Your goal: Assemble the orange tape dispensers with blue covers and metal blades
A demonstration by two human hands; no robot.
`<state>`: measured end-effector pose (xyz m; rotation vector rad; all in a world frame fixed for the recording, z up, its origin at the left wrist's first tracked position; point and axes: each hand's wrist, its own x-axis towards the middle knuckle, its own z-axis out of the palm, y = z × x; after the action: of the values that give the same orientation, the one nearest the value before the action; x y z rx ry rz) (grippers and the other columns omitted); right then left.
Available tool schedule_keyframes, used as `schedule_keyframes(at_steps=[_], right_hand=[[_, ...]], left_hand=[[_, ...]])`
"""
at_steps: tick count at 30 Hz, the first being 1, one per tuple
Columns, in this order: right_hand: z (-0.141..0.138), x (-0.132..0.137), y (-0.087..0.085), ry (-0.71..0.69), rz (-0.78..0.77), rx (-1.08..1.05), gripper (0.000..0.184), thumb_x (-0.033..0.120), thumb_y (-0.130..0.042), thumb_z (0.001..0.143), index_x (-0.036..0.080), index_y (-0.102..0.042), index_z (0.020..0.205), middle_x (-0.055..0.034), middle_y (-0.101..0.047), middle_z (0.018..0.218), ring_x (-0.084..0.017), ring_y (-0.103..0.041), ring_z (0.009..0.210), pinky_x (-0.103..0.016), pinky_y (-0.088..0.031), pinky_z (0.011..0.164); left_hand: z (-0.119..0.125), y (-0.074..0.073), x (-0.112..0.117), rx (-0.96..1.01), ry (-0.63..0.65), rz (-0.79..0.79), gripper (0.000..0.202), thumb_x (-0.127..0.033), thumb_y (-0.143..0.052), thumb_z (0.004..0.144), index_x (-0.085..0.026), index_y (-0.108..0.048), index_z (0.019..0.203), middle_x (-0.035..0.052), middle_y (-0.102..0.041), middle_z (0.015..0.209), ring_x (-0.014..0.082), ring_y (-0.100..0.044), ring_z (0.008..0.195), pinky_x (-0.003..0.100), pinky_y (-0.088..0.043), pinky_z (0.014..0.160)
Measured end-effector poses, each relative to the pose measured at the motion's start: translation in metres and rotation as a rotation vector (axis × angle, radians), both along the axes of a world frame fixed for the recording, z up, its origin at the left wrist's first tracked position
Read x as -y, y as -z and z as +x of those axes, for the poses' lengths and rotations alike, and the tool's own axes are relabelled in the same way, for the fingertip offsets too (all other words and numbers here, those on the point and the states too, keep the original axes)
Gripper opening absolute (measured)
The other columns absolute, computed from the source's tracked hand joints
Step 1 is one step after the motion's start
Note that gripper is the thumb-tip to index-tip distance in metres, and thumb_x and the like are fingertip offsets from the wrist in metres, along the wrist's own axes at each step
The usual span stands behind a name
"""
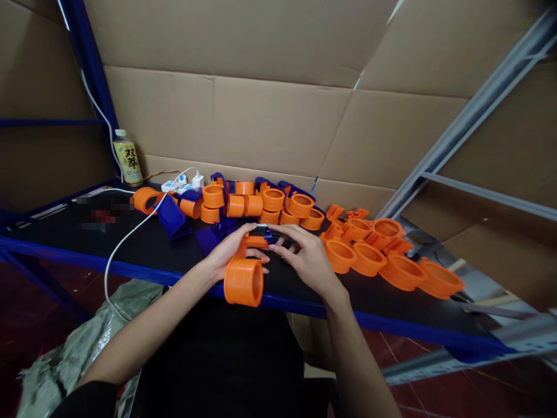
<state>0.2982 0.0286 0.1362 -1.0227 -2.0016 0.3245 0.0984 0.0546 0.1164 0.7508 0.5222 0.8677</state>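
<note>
Just above the table's front edge, my left hand (228, 251) grips an orange tape dispenser (243, 283) by its frame, its round hub hanging toward me. At the dispenser's far end sits a black piece with a pale toothed edge (256, 227), with a small blue part beside it. My right hand (304, 252) has its fingers bent and closed around that end; the thumb and index finger touch the blue part. My fingers partly hide what lies between them. Dark blue plastic pieces (209, 239) lie on the table behind my left hand.
Several orange dispensers with blue parts (273, 199) are stacked at the back, and several plain orange frames (402, 271) stand at right. A white cable (130, 232) crosses the table's left side from a power strip (183, 187). A bottle (128, 159) stands in the back left corner.
</note>
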Motion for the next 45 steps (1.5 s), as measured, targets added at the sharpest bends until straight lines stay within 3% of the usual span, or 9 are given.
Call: schedule_keyframes(at_steps=[12,19,25,29,35,42,45], right_hand=[[0.005,0.001,0.002,0.01,0.075,0.008,0.035,0.036,-0.076,0.088,0.023,-0.07,0.119,-0.0055,-0.069,0.098,-0.018,-0.068,0.081,-0.028,-0.059,0.062],[0.005,0.001,0.004,-0.018,0.141,-0.013,0.035,0.039,-0.075,0.089,0.022,-0.069,0.119,-0.0082,-0.07,0.105,-0.021,-0.069,0.088,-0.03,-0.06,0.062],[0.004,0.003,0.003,-0.03,0.217,-0.03,0.033,0.035,-0.077,0.088,0.023,-0.07,0.118,-0.0082,-0.069,0.106,-0.02,-0.067,0.086,-0.031,-0.059,0.061],[0.005,0.009,-0.001,-0.053,0.272,-0.041,0.032,0.03,-0.076,0.089,0.024,-0.07,0.12,-0.0079,-0.07,0.107,-0.019,-0.067,0.086,-0.031,-0.059,0.062],[0.004,0.025,-0.01,-0.021,0.365,0.018,0.026,0.026,-0.074,0.091,0.026,-0.07,0.117,-0.0092,-0.071,0.115,-0.021,-0.071,0.094,-0.033,-0.061,0.066],[0.004,0.035,-0.016,0.003,0.499,0.103,0.03,0.019,-0.073,0.09,0.027,-0.07,0.119,-0.0085,-0.073,0.119,-0.023,-0.072,0.105,-0.037,-0.063,0.084],[0.002,0.037,-0.016,-0.012,0.531,0.074,0.032,0.017,-0.075,0.089,0.027,-0.07,0.119,-0.0082,-0.073,0.119,-0.021,-0.074,0.102,-0.035,-0.064,0.081]], left_hand=[[-0.003,-0.004,0.004,-0.059,0.059,0.064,0.028,-0.033,-0.071,0.083,-0.017,-0.061,0.104,0.0086,-0.069,0.092,0.02,-0.07,0.067,0.042,-0.064,0.064],[0.001,-0.005,0.009,-0.076,-0.023,0.157,0.022,-0.023,-0.072,0.077,-0.017,-0.058,0.094,0.0048,-0.067,0.086,0.0166,-0.066,0.059,0.043,-0.065,0.058],[0.003,-0.009,0.017,-0.127,-0.06,0.307,0.022,-0.024,-0.069,0.081,-0.016,-0.06,0.099,0.0016,-0.064,0.071,0.0146,-0.062,0.054,0.038,-0.064,0.056],[0.004,-0.011,0.022,-0.121,-0.065,0.408,0.022,-0.025,-0.068,0.082,-0.016,-0.059,0.1,0.0027,-0.065,0.076,0.0151,-0.063,0.054,0.039,-0.064,0.057],[0.003,-0.014,0.031,-0.175,-0.134,0.548,0.024,-0.032,-0.068,0.086,-0.018,-0.055,0.102,0.001,-0.066,0.074,0.0159,-0.067,0.057,0.027,-0.057,0.052],[0.003,-0.015,0.037,-0.216,-0.147,0.596,0.028,-0.038,-0.067,0.089,-0.019,-0.054,0.106,-0.0005,-0.065,0.066,0.0169,-0.068,0.056,0.026,-0.056,0.054],[0.0,-0.014,0.036,-0.159,-0.098,0.587,0.031,-0.037,-0.071,0.088,-0.019,-0.055,0.108,0.0007,-0.069,0.07,0.0179,-0.069,0.06,0.029,-0.059,0.058]])
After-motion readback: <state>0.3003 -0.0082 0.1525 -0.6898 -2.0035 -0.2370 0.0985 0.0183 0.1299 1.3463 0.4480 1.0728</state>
